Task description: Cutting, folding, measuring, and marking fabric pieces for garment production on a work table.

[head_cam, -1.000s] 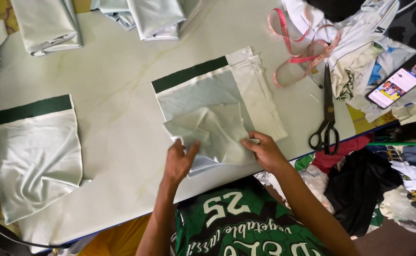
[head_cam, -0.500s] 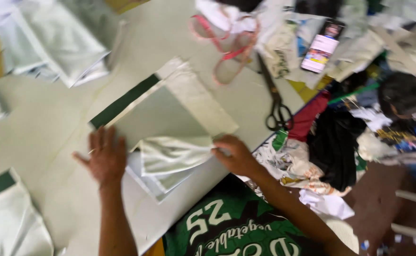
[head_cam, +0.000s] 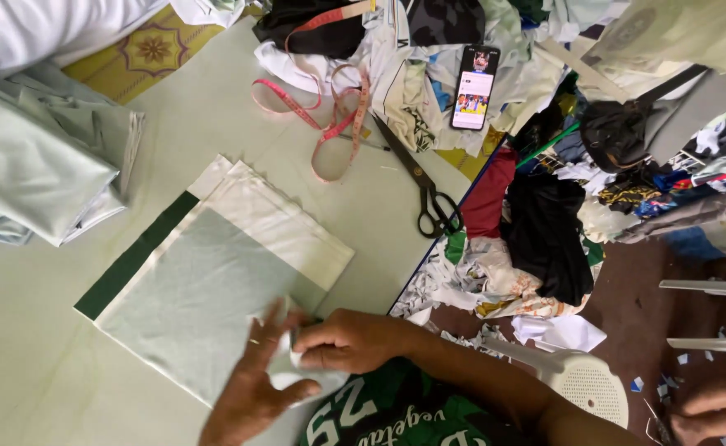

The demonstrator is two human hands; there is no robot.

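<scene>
right hand (head_cam: 350,341) pinches the near corner of the pale fabric stack (head_cam: 214,285), grip closed on the cloth. left hand (head_cam: 251,388) lies flat beside it, fingers spread, holding nothing. stack runs diagonally up-left across the desk (head_cam: 239,124), away from both hands.

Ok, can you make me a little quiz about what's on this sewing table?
1. True or false: the scissors lie shut on the table.
2. Which thing lies nearest the phone? A) pink measuring tape B) white plastic chair C) green-banded fabric stack
3. What do the left hand and right hand touch?

Key:
1. True; the blades are together.
2. A.
3. The near corner of the pale fabric stack; the right hand pinches a small folded bit, and the left hand lies flat with its fingers spread.
</scene>
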